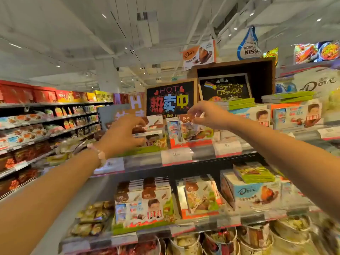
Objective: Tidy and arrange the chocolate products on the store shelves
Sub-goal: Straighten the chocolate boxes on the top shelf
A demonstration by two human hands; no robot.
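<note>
The upper shelf (202, 154) holds chocolate boxes behind price tags. My left hand (123, 134), with a bead bracelet on the wrist, grips a flat white and brown chocolate box (152, 132) at the left end of the shelf, thumb above and fingers below. My right hand (206, 115) pinches the top of an upright chocolate pack (185, 126) with a brown label, which stands beside a blue and white box (173, 131). The frame is blurred, so the exact contact is hard to read. More chocolate boxes (143, 205) stand on the lower shelf.
A chalkboard "HOT" sign (170, 100) stands right behind the upper-shelf boxes. A Dove box (253, 192) with green packs (253, 172) on top sits lower right. Tubs (257, 236) fill the bottom shelf. Long snack shelves (36, 129) run along the left.
</note>
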